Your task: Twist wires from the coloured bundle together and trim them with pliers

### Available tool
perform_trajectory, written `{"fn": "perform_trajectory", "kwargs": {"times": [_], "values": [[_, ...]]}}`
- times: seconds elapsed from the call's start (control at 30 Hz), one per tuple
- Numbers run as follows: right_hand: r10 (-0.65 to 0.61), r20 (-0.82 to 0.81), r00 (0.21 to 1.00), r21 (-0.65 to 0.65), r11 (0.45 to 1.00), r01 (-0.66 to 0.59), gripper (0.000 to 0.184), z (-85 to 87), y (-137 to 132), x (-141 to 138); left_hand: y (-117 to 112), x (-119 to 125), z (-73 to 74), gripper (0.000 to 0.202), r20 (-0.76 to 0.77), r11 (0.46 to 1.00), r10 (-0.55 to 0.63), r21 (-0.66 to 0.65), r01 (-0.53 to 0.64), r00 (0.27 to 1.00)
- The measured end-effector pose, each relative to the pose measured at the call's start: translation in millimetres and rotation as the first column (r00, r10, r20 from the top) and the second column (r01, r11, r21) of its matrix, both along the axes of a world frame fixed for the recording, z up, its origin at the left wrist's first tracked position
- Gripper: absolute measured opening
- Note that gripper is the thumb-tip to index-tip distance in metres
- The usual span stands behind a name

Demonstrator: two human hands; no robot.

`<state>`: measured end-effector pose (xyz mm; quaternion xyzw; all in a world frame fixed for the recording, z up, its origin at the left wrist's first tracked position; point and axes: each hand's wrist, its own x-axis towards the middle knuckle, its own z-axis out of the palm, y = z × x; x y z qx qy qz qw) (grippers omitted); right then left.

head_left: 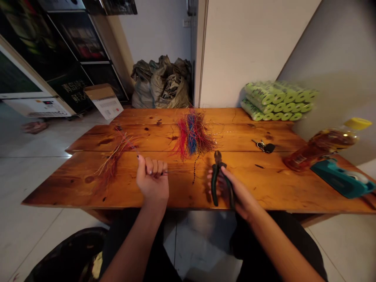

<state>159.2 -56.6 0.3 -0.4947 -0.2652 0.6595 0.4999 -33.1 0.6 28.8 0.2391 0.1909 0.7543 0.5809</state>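
Observation:
My right hand (232, 188) holds a pair of pliers (215, 184) with dark green handles, jaws pointing away from me and handles spread. My left hand (152, 176) is closed in a loose fist, palm side up; whatever it may hold is too small to make out. Left of it lies a loose bunch of thin red and yellowish wires (116, 154). Beyond both hands is a thick pile of fine wires (192, 135) in red, blue and brown. A dark beaded-looking strand (194, 170) trails from that pile towards me.
The wooden table (88, 176) carries green-wrapped rolls (276, 102) at the back right, keys (263, 146), a yellow-capped bottle (320, 147) and a teal tape dispenser (340, 178). Grey sacks (164, 84) stand behind it. A black bin (67, 254) sits at lower left.

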Motion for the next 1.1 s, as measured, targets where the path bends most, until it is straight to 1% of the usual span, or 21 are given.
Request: {"fn": "perform_trajectory", "kwargs": {"times": [0.03,0.07,0.1,0.17,0.23,0.27,0.33,0.4,0.47,0.5,0.53,0.57,0.6,0.63,0.67,0.7,0.73,0.8,0.93,1.0,1.1], "values": [[-0.031,0.166,0.986,0.038,0.999,0.025,0.034,-0.4,5.7,10.6,1.7,-0.1,-2.2,0.047,0.005,1.000,-0.020,-0.015,0.020,1.000],[-0.080,0.383,0.920,0.085,0.995,0.051,0.034,-1.4,11.0,21.6,3.3,-0.3,-4.3,0.046,0.014,0.999,-0.040,-0.031,0.040,0.999],[-0.127,0.610,0.782,0.147,0.988,0.046,0.033,-3.0,15.4,32.6,5.0,-0.4,-6.2,0.045,0.027,0.997,-0.057,-0.046,0.059,0.998],[-0.206,0.914,0.349,0.235,0.971,-0.044,0.036,-7.9,20.9,52.7,7.6,-0.6,-9.1,0.044,0.060,0.992,-0.092,-0.075,0.097,0.994],[-0.221,0.970,-0.105,0.208,0.970,-0.126,0.039,-14.8,22.0,68.0,9.1,-0.2,-10.3,0.044,0.085,0.984,-0.137,-0.103,0.145,0.987],[-0.204,0.942,-0.266,0.172,0.975,-0.137,0.040,-18.9,21.6,73.6,9.2,0.3,-10.2,0.044,0.088,0.977,-0.167,-0.115,0.177,0.982],[-0.146,0.889,-0.434,0.108,0.988,-0.112,0.041,-26.8,20.9,81.8,8.6,2.2,-9.1,0.043,0.077,0.959,-0.242,-0.134,0.251,0.967],[-0.110,0.873,-0.476,0.083,0.994,-0.077,0.041,-31.6,21.2,85.8,6.8,5.5,-7.2,0.043,0.055,0.935,-0.317,-0.150,0.321,0.947],[-0.170,0.877,-0.450,0.150,0.986,-0.078,0.042,-29.3,21.7,84.2,3.8,10.4,-5.7,0.044,0.025,0.916,-0.369,-0.162,0.368,0.929],[-0.249,0.886,-0.392,0.227,0.969,-0.102,0.042,-24.9,21.7,80.2,1.9,13.4,-5.5,0.044,0.007,0.908,-0.388,-0.171,0.383,0.922],[-0.347,0.895,-0.279,0.322,0.937,-0.131,0.041,-18.6,21.4,73.6,-0.2,16.6,-5.7,0.043,-0.012,0.900,-0.404,-0.183,0.396,0.915],[-0.431,0.895,-0.113,0.412,0.897,-0.159,0.039,-10.9,20.8,64.4,-2.3,20.1,-6.6,0.043,-0.034,0.890,-0.427,-0.193,0.413,0.904],[-0.479,0.870,0.111,0.492,0.854,-0.170,0.037,-2.4,20.1,52.8,-4.4,23.6,-8.1,0.044,-0.055,0.876,-0.458,-0.201,0.439,0.887],[-0.438,0.821,0.366,0.522,0.836,-0.170,0.036,6.0,19.6,39.6,-6.4,27.0,-10.2,0.043,-0.079,0.859,-0.492,-0.207,0.469,0.867],[-0.284,0.769,0.573,0.479,0.850,-0.222,0.036,13.7,19.4,25.6,-8.0,30.1,-12.8,0.043,-0.107,0.839,-0.530,-0.212,0.501,0.841],[-0.137,0.683,0.717,0.442,0.860,-0.256,0.037,19.8,19.8,11.9,-9.4,32.9,-15.6,0.043,-0.139,0.813,-0.573,-0.216,0.540,0.808],[-0.033,0.590,0.807,0.426,0.862,-0.276,0.038,24.2,20.9,-0.6,-10.6,35.1,-18.4,0.044,-0.170,0.784,-0.617,-0.219,0.581,0.768],[0.073,0.432,0.899,0.421,0.865,-0.273,0.034,27.4,24.8,-19.5,-12.0,37.8,-22.4,0.044,-0.224,0.722,-0.692,-0.229,0.653,0.686],[0.078,0.283,0.956,0.423,0.885,-0.197,0.019,21.7,34.8,-30.5,-11.3,32.0,-21.6,0.042,-0.378,0.638,-0.755,-0.234,0.733,0.537],[0.011,0.230,0.973,0.441,0.890,-0.115,0.016,20.4,38.4,-24.9,-6.8,21.1,-19.3,0.040,-0.518,0.648,-0.715,-0.239,0.723,0.470],[-0.158,0.151,0.976,0.465,0.883,0.071,0.014,25.8,40.3,-2.9,6.6,-3.0,-20.2,0.037,-0.646,0.740,-0.604,-0.238,0.629,0.466]]}}
